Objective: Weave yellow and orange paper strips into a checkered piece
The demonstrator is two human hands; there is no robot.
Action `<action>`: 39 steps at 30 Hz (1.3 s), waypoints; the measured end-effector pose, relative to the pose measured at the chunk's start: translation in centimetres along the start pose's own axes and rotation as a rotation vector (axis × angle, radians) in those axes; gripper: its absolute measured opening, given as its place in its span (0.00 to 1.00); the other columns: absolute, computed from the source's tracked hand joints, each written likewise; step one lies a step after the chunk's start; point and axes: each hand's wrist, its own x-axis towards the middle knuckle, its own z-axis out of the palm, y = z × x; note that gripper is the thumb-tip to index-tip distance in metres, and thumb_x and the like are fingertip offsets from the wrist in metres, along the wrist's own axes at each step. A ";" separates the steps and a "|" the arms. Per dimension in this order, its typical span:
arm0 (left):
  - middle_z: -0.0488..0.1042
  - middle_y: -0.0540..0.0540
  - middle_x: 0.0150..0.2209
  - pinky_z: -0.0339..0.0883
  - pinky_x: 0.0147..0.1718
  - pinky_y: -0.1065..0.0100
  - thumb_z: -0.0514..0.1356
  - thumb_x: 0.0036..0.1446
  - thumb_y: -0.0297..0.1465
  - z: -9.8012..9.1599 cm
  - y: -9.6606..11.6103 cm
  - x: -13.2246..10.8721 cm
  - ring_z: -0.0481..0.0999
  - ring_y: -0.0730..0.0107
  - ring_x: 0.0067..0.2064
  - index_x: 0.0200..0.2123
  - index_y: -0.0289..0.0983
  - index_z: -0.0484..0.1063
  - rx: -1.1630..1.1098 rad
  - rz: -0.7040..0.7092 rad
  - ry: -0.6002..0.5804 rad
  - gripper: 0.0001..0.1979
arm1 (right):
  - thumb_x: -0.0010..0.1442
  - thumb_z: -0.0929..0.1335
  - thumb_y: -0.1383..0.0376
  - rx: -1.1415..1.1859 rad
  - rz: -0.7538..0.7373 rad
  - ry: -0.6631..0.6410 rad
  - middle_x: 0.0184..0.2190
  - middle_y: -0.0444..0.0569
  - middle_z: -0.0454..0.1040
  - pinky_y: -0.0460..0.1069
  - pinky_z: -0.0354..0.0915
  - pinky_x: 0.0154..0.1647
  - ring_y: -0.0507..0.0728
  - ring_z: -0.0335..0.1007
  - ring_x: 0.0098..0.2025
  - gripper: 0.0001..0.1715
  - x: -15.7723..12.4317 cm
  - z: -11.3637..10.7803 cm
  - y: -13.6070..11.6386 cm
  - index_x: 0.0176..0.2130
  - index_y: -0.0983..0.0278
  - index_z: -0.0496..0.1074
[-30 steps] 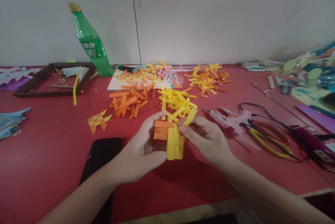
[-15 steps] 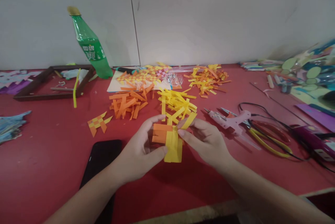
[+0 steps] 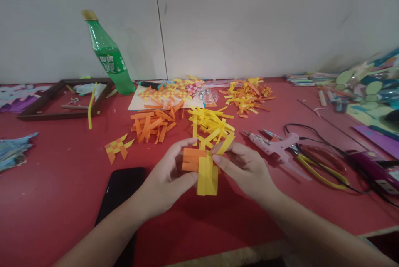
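Between my hands is a small weave of orange and yellow paper strips (image 3: 207, 175), held above the red table. Its orange strips stick out to the left and the yellow ones hang down toward me. My left hand (image 3: 174, 175) grips it from the left, thumb on the front near where the colours meet. At the upper right, my right hand (image 3: 246, 167) pinches the weave and a yellow strip (image 3: 225, 144) that slants up. Just beyond lie a pile of loose yellow strips (image 3: 212, 123) and a pile of orange strips (image 3: 152, 123). A finished woven paper fish (image 3: 119, 147) rests to the left.
A black phone (image 3: 124, 188) lies under my left forearm. To the right are a pink glue gun (image 3: 277, 144) with its cord and yellow-handled pliers (image 3: 322, 171). A green bottle (image 3: 109, 57) stands behind a dark wooden frame (image 3: 59, 116). Mixed strips (image 3: 247, 96) are heaped near the wall.
Hardly anything differs. The left thumb and the orange strips beside it have shifted slightly, and the whole view has moved by a few pixels.
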 end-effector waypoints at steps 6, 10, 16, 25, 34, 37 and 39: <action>0.74 0.46 0.46 0.67 0.44 0.66 0.61 0.57 0.26 0.0 0.2 0.0 0.73 0.66 0.45 0.59 0.44 0.58 0.028 -0.012 0.025 0.28 | 0.57 0.71 0.62 0.049 0.036 -0.016 0.32 0.47 0.77 0.49 0.72 0.37 0.54 0.74 0.35 0.05 0.0 0.0 0.0 0.35 0.62 0.75; 0.74 0.46 0.47 0.67 0.44 0.65 0.61 0.57 0.27 0.0 0.3 0.0 0.73 0.65 0.46 0.59 0.44 0.59 0.011 -0.007 0.032 0.27 | 0.56 0.72 0.61 0.057 0.060 -0.013 0.32 0.48 0.77 0.49 0.72 0.37 0.54 0.74 0.35 0.07 0.0 -0.1 -0.1 0.34 0.62 0.75; 0.73 0.48 0.44 0.69 0.42 0.66 0.61 0.55 0.25 0.1 0.4 -0.1 0.75 0.66 0.43 0.59 0.45 0.61 -0.063 -0.017 0.012 0.29 | 0.56 0.72 0.61 0.045 0.068 -0.015 0.32 0.48 0.78 0.50 0.73 0.38 0.55 0.75 0.36 0.07 0.1 -0.1 -0.2 0.34 0.62 0.76; 0.73 0.45 0.48 0.69 0.45 0.63 0.61 0.57 0.27 0.0 0.3 0.0 0.75 0.64 0.46 0.58 0.44 0.61 -0.015 -0.003 0.013 0.26 | 0.55 0.72 0.60 0.025 0.055 -0.017 0.31 0.48 0.78 0.50 0.73 0.36 0.55 0.75 0.34 0.08 0.0 -0.2 -0.5 0.34 0.62 0.76; 0.74 0.46 0.44 0.71 0.43 0.65 0.62 0.57 0.27 0.0 0.4 -0.1 0.76 0.66 0.44 0.58 0.43 0.60 0.005 0.005 0.000 0.27 | 0.56 0.72 0.59 0.031 0.054 -0.033 0.31 0.48 0.78 0.49 0.73 0.35 0.54 0.75 0.33 0.08 0.0 -0.2 -0.4 0.33 0.61 0.76; 0.74 0.45 0.46 0.73 0.42 0.64 0.61 0.57 0.28 0.1 0.3 -0.1 0.76 0.65 0.44 0.58 0.44 0.61 -0.115 -0.020 0.001 0.25 | 0.55 0.72 0.58 0.030 0.064 -0.034 0.31 0.48 0.78 0.49 0.73 0.36 0.55 0.75 0.34 0.09 0.1 -0.1 -0.4 0.33 0.62 0.76; 0.73 0.46 0.46 0.74 0.42 0.63 0.61 0.58 0.28 0.1 0.3 0.0 0.76 0.66 0.43 0.57 0.44 0.61 -0.147 -0.016 0.003 0.25 | 0.55 0.72 0.59 0.029 0.068 -0.036 0.31 0.48 0.78 0.49 0.73 0.36 0.55 0.75 0.34 0.09 0.1 -0.1 -0.5 0.33 0.62 0.76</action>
